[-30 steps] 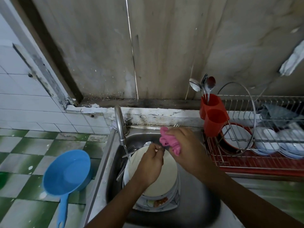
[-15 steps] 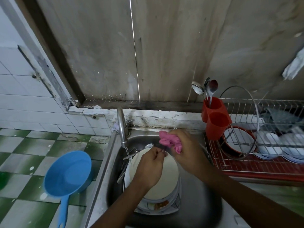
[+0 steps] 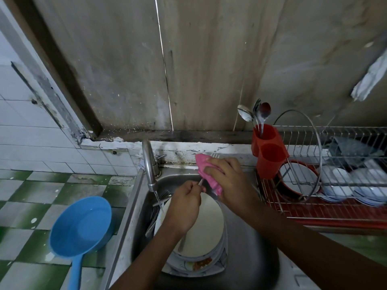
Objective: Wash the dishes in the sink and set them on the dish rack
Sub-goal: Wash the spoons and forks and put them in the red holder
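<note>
Over the sink [image 3: 247,250], your left hand [image 3: 185,208] pinches a fork [image 3: 201,182]; your right hand [image 3: 229,181] grips the pink cloth [image 3: 206,173] around it. Likely step: scrubbing. Next: rinse, keeping the pinch firm.

A home kitchen — steel sink [image 3: 247,243], tap [image 3: 149,164], dish rack [image 3: 335,197], tiled counter [image 3: 31,206].

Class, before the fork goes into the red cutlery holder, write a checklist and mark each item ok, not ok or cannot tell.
1. Left hand grips the fork handle: ok.
2. Right hand wraps pink cloth round fork: ok.
3. Tap running for rinsing: ok.
4. Red cutlery holder has a free front cup: ok.
5. Fork free of residue: cannot tell.
6. Plates in sink clean: not ok, food scraps show.
</note>
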A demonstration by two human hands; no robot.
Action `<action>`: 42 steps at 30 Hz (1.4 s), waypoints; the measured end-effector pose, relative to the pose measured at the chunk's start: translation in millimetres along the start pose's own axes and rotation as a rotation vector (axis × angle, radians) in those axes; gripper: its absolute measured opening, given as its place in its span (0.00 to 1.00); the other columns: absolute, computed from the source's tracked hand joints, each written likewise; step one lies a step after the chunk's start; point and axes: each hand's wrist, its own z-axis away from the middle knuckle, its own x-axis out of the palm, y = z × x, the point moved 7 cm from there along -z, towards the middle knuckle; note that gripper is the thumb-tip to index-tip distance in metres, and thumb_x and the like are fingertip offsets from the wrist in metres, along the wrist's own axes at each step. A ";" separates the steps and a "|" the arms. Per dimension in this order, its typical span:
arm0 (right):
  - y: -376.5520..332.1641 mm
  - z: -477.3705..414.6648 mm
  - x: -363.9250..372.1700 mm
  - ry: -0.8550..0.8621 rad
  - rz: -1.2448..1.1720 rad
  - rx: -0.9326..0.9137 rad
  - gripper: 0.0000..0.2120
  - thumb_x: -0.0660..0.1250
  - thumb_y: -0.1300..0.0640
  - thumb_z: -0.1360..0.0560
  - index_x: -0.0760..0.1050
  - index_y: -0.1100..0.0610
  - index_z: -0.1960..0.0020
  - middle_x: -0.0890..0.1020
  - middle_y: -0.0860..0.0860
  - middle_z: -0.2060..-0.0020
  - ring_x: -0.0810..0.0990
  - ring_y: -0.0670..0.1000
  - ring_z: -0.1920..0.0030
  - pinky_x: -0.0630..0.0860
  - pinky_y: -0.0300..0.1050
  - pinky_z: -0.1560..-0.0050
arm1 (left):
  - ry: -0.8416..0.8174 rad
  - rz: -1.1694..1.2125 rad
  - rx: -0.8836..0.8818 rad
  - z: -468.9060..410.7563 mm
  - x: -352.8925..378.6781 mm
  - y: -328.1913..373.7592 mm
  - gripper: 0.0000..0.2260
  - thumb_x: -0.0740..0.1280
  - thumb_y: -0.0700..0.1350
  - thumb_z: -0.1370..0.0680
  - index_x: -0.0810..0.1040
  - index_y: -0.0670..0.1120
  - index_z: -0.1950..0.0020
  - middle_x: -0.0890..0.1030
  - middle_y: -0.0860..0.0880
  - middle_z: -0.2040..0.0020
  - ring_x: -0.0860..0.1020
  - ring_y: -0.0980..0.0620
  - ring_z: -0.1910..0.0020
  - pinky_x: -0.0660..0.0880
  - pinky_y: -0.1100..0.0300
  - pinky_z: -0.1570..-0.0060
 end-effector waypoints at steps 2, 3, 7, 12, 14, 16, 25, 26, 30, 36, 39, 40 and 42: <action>3.7 -5.8 -1.9 0.016 0.002 -0.008 0.39 0.85 0.63 0.44 0.76 0.55 0.35 0.80 0.56 0.37 0.70 0.57 0.41 0.81 0.55 0.52 | -0.001 0.013 -0.010 0.7 -3.4 0.4 0.11 0.60 0.40 0.18 0.79 0.40 0.55 0.68 0.54 0.78 0.65 0.56 0.78 0.62 0.60 0.74; 8.0 -8.3 -1.7 0.030 0.023 -0.018 0.37 0.85 0.62 0.44 0.79 0.56 0.37 0.81 0.57 0.38 0.71 0.58 0.42 0.81 0.55 0.52 | -0.003 0.016 -0.013 1.5 -4.3 -0.2 0.11 0.60 0.39 0.18 0.79 0.40 0.55 0.68 0.54 0.78 0.64 0.56 0.78 0.62 0.61 0.74; 21.0 -19.8 -4.7 0.017 -0.038 0.016 0.28 0.80 0.60 0.36 0.78 0.57 0.37 0.81 0.60 0.41 0.77 0.60 0.43 0.81 0.61 0.46 | -0.012 0.005 -0.027 3.9 -6.3 -4.7 0.11 0.60 0.39 0.18 0.79 0.42 0.56 0.69 0.53 0.76 0.64 0.57 0.80 0.61 0.64 0.76; 20.9 -33.4 -50.7 0.325 -0.376 0.280 0.12 0.66 0.74 0.26 0.78 0.67 0.44 0.79 0.48 0.55 0.76 0.39 0.49 0.72 0.36 0.43 | -0.073 0.119 -0.043 6.6 -5.9 -2.8 0.09 0.59 0.44 0.15 0.76 0.43 0.50 0.68 0.49 0.72 0.62 0.56 0.79 0.57 0.66 0.77; 8.2 -32.3 -60.9 0.372 -0.431 0.222 0.10 0.63 0.75 0.25 0.78 0.69 0.46 0.78 0.46 0.58 0.75 0.33 0.51 0.70 0.29 0.44 | -0.088 0.127 -0.042 7.8 -7.2 2.3 0.09 0.58 0.45 0.14 0.75 0.45 0.50 0.67 0.50 0.71 0.61 0.56 0.78 0.56 0.66 0.77; -3.0 -31.5 -56.7 0.238 -0.368 0.186 0.18 0.68 0.71 0.27 0.78 0.60 0.39 0.78 0.50 0.45 0.74 0.38 0.44 0.71 0.35 0.40 | -0.086 0.121 -0.027 6.2 -9.2 8.4 0.08 0.58 0.43 0.15 0.74 0.43 0.50 0.66 0.50 0.72 0.60 0.57 0.79 0.57 0.65 0.79; -11.0 -19.9 -33.6 0.031 -0.372 0.057 0.17 0.69 0.61 0.28 0.78 0.56 0.40 0.80 0.54 0.45 0.76 0.50 0.44 0.77 0.53 0.42 | -0.113 0.162 -0.065 11.5 -7.1 16.0 0.08 0.53 0.39 0.16 0.66 0.44 0.54 0.67 0.48 0.72 0.61 0.55 0.80 0.57 0.65 0.78; -3.5 -19.8 -33.8 0.029 -0.294 0.098 0.19 0.71 0.65 0.29 0.78 0.56 0.39 0.79 0.54 0.43 0.75 0.51 0.42 0.76 0.53 0.41 | -0.137 0.173 -0.077 13.0 -2.9 15.7 0.07 0.53 0.38 0.16 0.67 0.43 0.53 0.68 0.49 0.72 0.61 0.54 0.81 0.56 0.65 0.78; -34.5 -2.6 -29.5 -0.042 -0.343 0.016 0.25 0.76 0.68 0.33 0.79 0.56 0.38 0.80 0.51 0.39 0.76 0.53 0.38 0.70 0.45 0.36 | -0.151 0.210 -0.048 10.2 -2.0 22.7 0.12 0.52 0.37 0.16 0.65 0.43 0.60 0.65 0.46 0.75 0.60 0.52 0.82 0.55 0.66 0.77; 1.3 -12.8 -25.0 0.025 -0.291 0.209 0.22 0.71 0.69 0.28 0.77 0.57 0.36 0.77 0.53 0.40 0.75 0.55 0.40 0.75 0.54 0.40 | -0.164 0.203 -0.111 13.3 4.4 12.9 0.09 0.52 0.38 0.17 0.68 0.42 0.54 0.67 0.48 0.73 0.59 0.52 0.80 0.53 0.62 0.73; -23.0 4.1 -11.9 -0.062 -0.196 0.014 0.24 0.71 0.64 0.30 0.77 0.55 0.35 0.77 0.53 0.35 0.74 0.55 0.39 0.74 0.47 0.39 | -0.183 0.270 -0.126 11.6 4.3 15.9 0.12 0.52 0.37 0.18 0.66 0.44 0.61 0.63 0.47 0.73 0.57 0.53 0.78 0.51 0.62 0.71; -19.2 5.2 -11.3 -0.070 -0.139 -0.019 0.25 0.72 0.63 0.31 0.76 0.55 0.35 0.77 0.54 0.35 0.74 0.57 0.39 0.72 0.45 0.39 | -0.192 0.299 -0.147 14.2 4.2 15.5 0.11 0.52 0.37 0.19 0.66 0.44 0.60 0.63 0.48 0.72 0.56 0.53 0.78 0.50 0.62 0.71; 2.6 -5.4 -10.9 -0.046 -0.096 0.006 0.21 0.68 0.56 0.27 0.75 0.54 0.34 0.78 0.56 0.35 0.76 0.59 0.39 0.64 0.42 0.35 | -0.199 0.336 -0.184 18.3 4.6 13.3 0.08 0.53 0.36 0.20 0.69 0.43 0.54 0.64 0.48 0.71 0.55 0.54 0.77 0.49 0.63 0.71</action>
